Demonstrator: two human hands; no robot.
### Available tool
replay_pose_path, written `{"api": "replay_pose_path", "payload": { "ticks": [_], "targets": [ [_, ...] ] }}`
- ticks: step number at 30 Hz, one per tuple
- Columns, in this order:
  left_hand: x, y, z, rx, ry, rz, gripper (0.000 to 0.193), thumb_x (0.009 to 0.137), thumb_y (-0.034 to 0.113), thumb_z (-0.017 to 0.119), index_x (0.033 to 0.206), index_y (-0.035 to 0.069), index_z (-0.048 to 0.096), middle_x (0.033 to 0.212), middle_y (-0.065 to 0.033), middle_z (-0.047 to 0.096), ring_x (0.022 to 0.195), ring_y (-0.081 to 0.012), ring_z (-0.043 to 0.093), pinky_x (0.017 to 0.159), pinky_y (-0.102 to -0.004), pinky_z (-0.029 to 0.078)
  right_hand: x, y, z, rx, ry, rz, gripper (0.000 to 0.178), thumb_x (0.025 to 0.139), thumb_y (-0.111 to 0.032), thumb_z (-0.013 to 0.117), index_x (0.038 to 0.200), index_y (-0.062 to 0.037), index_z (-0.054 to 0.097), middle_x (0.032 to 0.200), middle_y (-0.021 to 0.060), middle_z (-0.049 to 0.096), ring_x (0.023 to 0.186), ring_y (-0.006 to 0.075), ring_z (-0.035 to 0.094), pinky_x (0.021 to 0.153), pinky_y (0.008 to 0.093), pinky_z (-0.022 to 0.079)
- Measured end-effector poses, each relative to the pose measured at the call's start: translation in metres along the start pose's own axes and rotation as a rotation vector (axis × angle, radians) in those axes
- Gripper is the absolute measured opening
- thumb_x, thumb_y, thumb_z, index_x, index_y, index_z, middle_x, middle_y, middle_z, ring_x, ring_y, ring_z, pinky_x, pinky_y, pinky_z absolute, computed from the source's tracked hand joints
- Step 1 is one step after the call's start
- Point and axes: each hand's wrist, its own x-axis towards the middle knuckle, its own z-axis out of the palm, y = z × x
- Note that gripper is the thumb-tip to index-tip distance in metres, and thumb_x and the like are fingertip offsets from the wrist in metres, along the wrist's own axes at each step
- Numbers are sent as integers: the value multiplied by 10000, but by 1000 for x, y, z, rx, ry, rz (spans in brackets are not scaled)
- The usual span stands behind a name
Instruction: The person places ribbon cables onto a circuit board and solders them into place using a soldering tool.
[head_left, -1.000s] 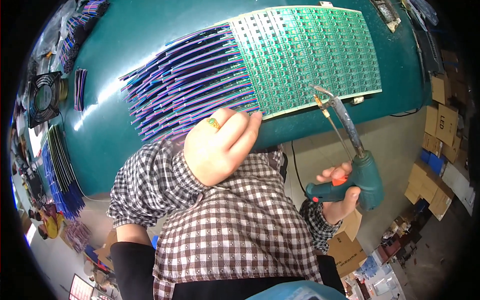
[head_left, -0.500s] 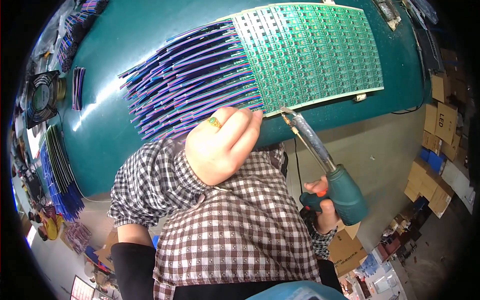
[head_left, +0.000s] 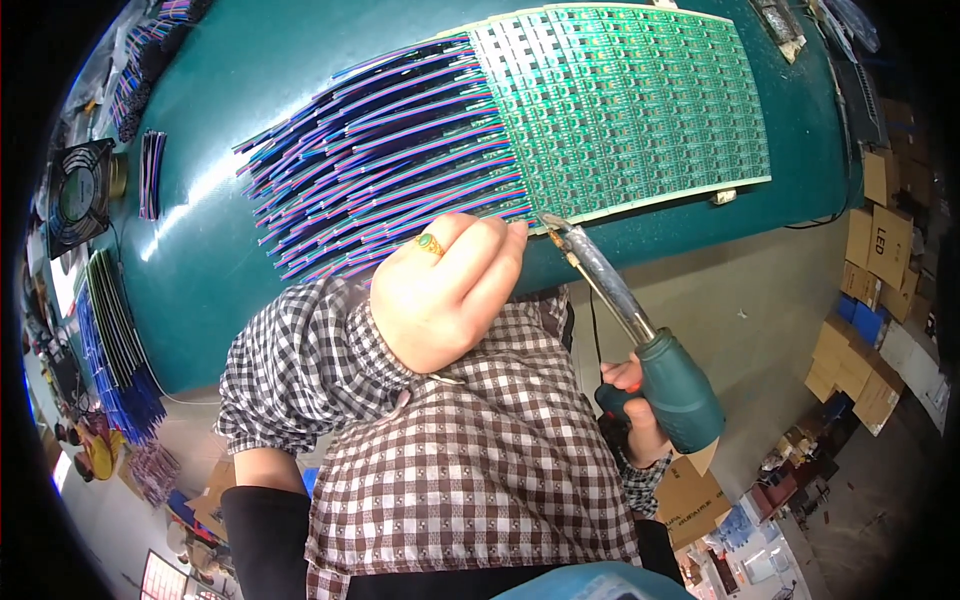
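My right hand (head_left: 640, 415) grips a dark green soldering gun (head_left: 682, 392) by its handle. Its metal barrel points up and left, and its tip sits at the near left corner of a large green circuit board panel (head_left: 640, 110). Close by that tip, my left hand (head_left: 440, 290) is closed, a green-stoned ring on one finger. Its fingertips pinch the end of a multicoloured ribbon wire at the panel's edge; the fingers partly hide it. Rows of similar ribbon wires (head_left: 390, 150) run leftward from the panel's left edge.
A green-topped table (head_left: 200, 320) carries the panel. At the left stand a black fan (head_left: 85, 195), a small wire bundle (head_left: 151, 175) and blue and green wires (head_left: 120, 350) hanging over the edge. Cardboard boxes (head_left: 885, 245) are stacked on the right.
The soldering gun has moved slightly left with my right hand, bringing its tip nearer my left fingertips. My left hand has stayed almost still.
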Motion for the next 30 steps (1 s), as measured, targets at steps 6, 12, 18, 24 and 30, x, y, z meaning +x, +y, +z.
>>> {"api": "replay_pose_path", "payload": {
  "ticks": [6, 12, 18, 24, 30],
  "targets": [
    [-2, -2, 0, 10, -12, 5, 362, 638, 6, 671, 992, -71, 673, 883, -99, 608, 768, -211, 613, 669, -288, 531, 2, 1, -1, -18, 42, -2, 524, 742, -246, 868, 1050, 94, 616, 867, 149, 695, 837, 258, 696, 839, 425, 576],
    [-3, -3, 1, 42, -12, 19, 333, 689, 47, 654, 1002, -67, 664, 893, -93, 593, 768, -194, 594, 669, -269, 524, 1, -1, 1, -8, 54, 11, 581, 741, -205, 868, 1124, 107, 562, 896, 162, 700, 857, 266, 697, 850, 418, 567],
    [-1, 1, 0, 7, -11, -11, 392, 595, -23, 696, 982, -81, 680, 862, -103, 624, 757, -222, 627, 647, -302, 529, 2, -3, 0, 3, 40, 35, 582, 735, -171, 870, 1135, 107, 552, 902, 163, 696, 868, 266, 693, 854, 420, 566],
    [-2, 1, 0, 4, -22, -14, 397, 596, -15, 695, 986, -85, 677, 873, -106, 627, 762, -225, 627, 655, -306, 529, 3, -9, 1, -75, -21, 10, 569, 809, -275, 787, 1169, 91, 543, 900, 126, 638, 865, 246, 648, 863, 442, 552],
    [-2, 1, -2, 4, -39, -17, 401, 597, -6, 695, 991, -82, 678, 882, -108, 630, 768, -227, 627, 658, -308, 530, 0, -10, 0, -149, -35, 10, 600, 884, -382, 707, 1225, 75, 522, 954, 123, 612, 906, 248, 631, 842, 432, 548]
  ]
}}
